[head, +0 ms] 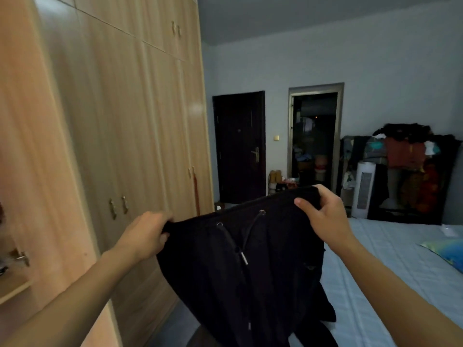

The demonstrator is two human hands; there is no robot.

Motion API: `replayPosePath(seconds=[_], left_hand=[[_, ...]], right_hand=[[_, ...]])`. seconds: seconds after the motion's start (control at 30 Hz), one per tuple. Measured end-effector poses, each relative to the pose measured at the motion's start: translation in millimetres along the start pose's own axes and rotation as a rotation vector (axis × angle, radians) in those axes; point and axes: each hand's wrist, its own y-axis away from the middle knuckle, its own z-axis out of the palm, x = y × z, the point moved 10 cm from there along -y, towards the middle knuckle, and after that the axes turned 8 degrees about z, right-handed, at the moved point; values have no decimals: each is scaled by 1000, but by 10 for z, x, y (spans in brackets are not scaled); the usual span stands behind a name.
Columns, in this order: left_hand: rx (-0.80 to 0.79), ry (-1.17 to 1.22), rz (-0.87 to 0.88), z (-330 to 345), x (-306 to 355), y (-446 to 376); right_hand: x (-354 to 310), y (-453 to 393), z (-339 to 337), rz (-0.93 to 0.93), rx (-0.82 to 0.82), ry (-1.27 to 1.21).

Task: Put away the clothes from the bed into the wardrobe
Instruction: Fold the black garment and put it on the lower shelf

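Observation:
A pair of black drawstring trousers [250, 271] hangs in front of me, held up by its waistband. My left hand [146, 234] grips the waistband's left end and my right hand [323, 216] grips its right end, thumb over the front. The legs drop down past the edge of the bed [390, 271], which has a pale blue quilted cover and lies to the right. The tall light-wood wardrobe [112, 121] fills the left side; its doors ahead are closed, and one door at the far left stands open with a shelf edge [15, 291] showing.
A dark door [239, 146] and an open doorway [314, 136] are in the far wall. A rack piled with clothes [411, 171] and a white tower fan [363, 189] stand past the bed's end. A blue pillow [448, 251] lies on the bed.

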Motion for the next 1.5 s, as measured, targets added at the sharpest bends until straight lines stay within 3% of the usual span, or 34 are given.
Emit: replayPosePath(seconds=[0.17, 0.4, 0.53, 0.63, 0.8, 0.93, 1.07, 1.27, 1.37, 1.5], left_hand=[[290, 79, -19, -675, -397, 207], [798, 150, 3, -2181, -568, 513], [934, 313, -105, -2679, -635, 727], [905, 343, -196, -2660, -693, 921], [703, 529, -463, -2050, -990, 1256], [561, 656, -578, -1619, -1092, 1511], [559, 710, -816, -1217, -1460, 1826], [481, 634, -1160, -524, -1528, 2273], [495, 712, -1181, -176, -1313, 2353], [514, 916, -1088, 92, -979, 2216]], right_hand=[[-547, -134, 328, -94, 20, 16], [-1737, -344, 482, -278, 75, -145], [-2039, -404, 542, -296, 101, -241], [-1840, -414, 728, -232, 46, -247], [-956, -306, 1260, -25, -138, -145], [-454, -84, 1621, 85, -235, -122], [-149, 7, 1969, 171, -296, -85], [586, 330, 2613, 487, -344, 16], [785, 696, 2853, 576, -354, -28], [663, 1068, 3122, 550, -425, -70]])
